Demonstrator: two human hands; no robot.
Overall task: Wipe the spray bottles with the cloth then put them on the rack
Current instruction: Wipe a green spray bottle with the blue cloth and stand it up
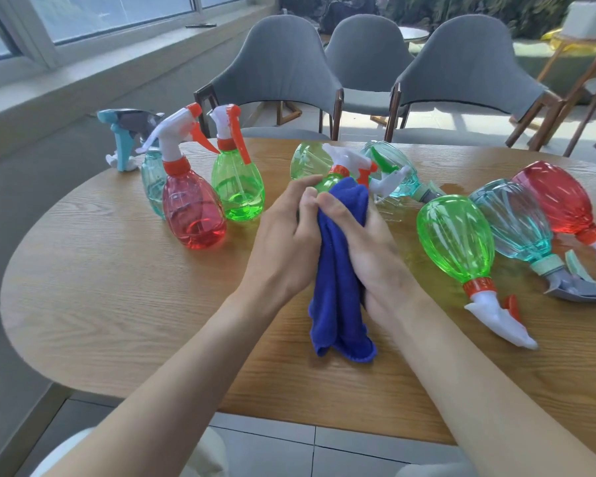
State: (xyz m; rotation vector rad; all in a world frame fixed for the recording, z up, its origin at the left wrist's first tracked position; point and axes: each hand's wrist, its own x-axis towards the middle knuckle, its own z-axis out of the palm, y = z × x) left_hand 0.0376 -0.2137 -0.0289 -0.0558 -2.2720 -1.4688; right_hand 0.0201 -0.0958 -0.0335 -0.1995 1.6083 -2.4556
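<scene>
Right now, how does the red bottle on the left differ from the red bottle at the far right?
The left red bottle stands upright; the right red bottle lies on its side. The left one's spray head shows whole; the right one's is cut off by the picture's edge. Both have clear red bodies, orange collars and white heads.
</scene>
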